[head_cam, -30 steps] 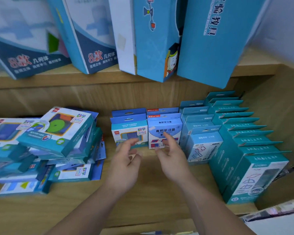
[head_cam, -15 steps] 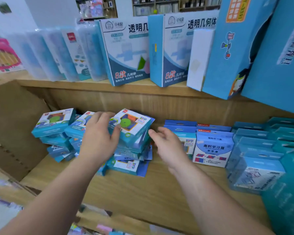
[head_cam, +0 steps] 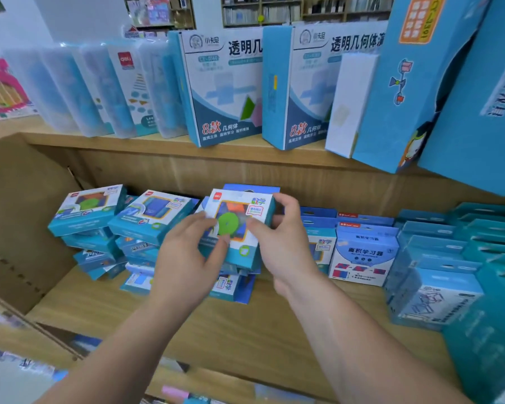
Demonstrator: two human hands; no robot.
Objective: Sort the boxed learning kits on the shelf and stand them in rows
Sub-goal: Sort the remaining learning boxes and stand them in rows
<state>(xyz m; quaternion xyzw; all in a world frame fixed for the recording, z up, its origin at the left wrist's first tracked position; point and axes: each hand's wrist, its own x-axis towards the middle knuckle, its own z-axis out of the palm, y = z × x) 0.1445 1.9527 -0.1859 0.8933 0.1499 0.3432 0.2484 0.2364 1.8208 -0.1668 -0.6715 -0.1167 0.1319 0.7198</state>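
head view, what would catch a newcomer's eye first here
The left hand and right hand grip a box with a green disc, mid-frame above the lower shelf. Left of it lies a jumbled pile of boxes; right of it, kits stand in rows. Large blue boxes line the upper shelf.

The small cardboard kit box (head_cam: 235, 228) in front is teal-sided, with a white face showing a green disc over orange and blue. The upright blue-and-white box (head_cam: 363, 258) carries red and blue shapes; the wooden shelf (head_cam: 245, 330) is pale brown, grained.
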